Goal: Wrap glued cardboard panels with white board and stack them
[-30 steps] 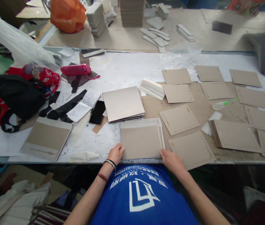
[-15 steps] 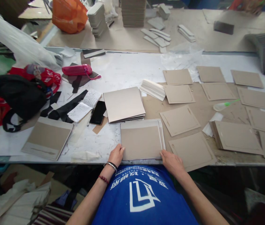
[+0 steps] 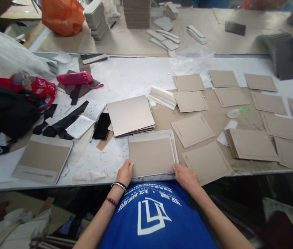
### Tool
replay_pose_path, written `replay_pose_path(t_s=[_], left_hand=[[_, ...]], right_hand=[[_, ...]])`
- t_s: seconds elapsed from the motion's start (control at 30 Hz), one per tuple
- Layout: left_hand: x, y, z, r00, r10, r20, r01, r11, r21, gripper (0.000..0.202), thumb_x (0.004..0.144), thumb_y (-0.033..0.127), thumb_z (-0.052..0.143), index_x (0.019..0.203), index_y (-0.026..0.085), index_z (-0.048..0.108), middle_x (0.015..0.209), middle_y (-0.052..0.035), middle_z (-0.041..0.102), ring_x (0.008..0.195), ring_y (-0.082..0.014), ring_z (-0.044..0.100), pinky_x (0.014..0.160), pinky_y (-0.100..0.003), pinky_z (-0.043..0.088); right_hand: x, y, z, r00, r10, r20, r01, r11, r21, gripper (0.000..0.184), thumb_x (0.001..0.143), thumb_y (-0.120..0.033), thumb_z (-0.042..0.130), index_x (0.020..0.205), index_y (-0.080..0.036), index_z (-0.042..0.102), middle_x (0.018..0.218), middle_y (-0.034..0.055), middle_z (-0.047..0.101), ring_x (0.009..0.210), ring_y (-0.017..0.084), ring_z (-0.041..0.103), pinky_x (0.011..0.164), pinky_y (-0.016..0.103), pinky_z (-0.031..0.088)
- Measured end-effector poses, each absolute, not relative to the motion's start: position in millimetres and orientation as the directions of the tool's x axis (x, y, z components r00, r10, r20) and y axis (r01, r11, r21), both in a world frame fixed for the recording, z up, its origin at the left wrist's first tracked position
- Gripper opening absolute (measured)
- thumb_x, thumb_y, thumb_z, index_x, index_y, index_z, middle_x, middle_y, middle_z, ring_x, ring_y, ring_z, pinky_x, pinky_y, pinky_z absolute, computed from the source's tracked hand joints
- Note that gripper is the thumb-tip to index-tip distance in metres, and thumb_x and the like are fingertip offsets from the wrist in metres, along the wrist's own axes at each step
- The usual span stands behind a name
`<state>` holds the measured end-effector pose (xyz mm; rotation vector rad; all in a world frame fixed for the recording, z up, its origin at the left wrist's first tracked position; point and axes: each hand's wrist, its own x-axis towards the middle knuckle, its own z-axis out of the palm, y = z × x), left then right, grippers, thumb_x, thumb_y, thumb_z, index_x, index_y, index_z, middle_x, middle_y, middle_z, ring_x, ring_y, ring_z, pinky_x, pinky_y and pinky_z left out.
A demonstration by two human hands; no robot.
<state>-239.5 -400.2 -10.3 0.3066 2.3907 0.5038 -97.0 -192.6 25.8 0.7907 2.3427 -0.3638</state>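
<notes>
A brown cardboard panel with pale folded edges (image 3: 151, 152) lies at the table's near edge, right in front of me. My left hand (image 3: 125, 172) presses on its near left corner with curled fingers. At the near right corner my right hand (image 3: 185, 176) grips the panel's edge, fingers bent over it. A stack of glossy grey sheets (image 3: 130, 116) sits just behind the panel.
Several cut cardboard squares (image 3: 191, 125) cover the right half of the table. A finished panel (image 3: 43, 158) lies near left. A black phone (image 3: 101, 126), notebook (image 3: 85, 119), pink pouch (image 3: 75, 78), black bag (image 3: 8, 112) and white card stack (image 3: 162, 97) sit behind.
The view has shifted slightly, so everything sits a little further left in the picture. Both hands stay on the panel's near corners.
</notes>
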Motion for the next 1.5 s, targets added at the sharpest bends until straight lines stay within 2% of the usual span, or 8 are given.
replay_pose_path(t_s=[0.67, 1.1, 1.5], left_hand=[[-237.9, -403.5, -20.0, -0.753, 0.352, -0.557, 0.110, 0.901, 0.420, 0.016, 0.087, 0.031, 0.032, 0.083, 0.022, 0.045, 0.068, -0.0007, 0.055, 0.068, -0.0167, 0.055, 0.062, -0.024, 0.035], [-237.3, -402.6, -18.1, -0.756, 0.345, -0.557, 0.104, 0.903, 0.418, 0.016, 0.087, 0.031, 0.033, 0.082, 0.022, 0.045, 0.067, 0.0002, 0.055, 0.067, -0.0158, 0.055, 0.061, -0.024, 0.035], [-238.5, -401.6, -14.9, -0.756, 0.355, -0.550, 0.118, 0.900, 0.419, 0.016, 0.086, 0.031, 0.033, 0.076, 0.022, 0.043, 0.065, 0.0005, 0.053, 0.066, -0.0165, 0.054, 0.060, -0.024, 0.035]], right_hand=[[-93.1, -191.7, 18.1, -0.620, 0.460, -0.636, 0.644, 0.762, -0.077, 0.032, 0.090, -0.032, 0.024, 0.092, -0.021, 0.055, 0.093, 0.0059, 0.064, 0.087, 0.020, 0.060, 0.071, 0.030, 0.042], [-93.4, -192.2, 20.2, -0.604, 0.475, -0.639, 0.669, 0.738, -0.084, 0.032, 0.090, -0.031, 0.025, 0.094, -0.022, 0.056, 0.095, 0.0054, 0.064, 0.086, 0.018, 0.060, 0.070, 0.028, 0.043], [-92.6, -193.5, 19.5, -0.620, 0.488, -0.614, 0.663, 0.744, -0.077, 0.034, 0.090, -0.032, 0.024, 0.097, -0.021, 0.056, 0.093, 0.0071, 0.065, 0.088, 0.020, 0.060, 0.073, 0.032, 0.044]])
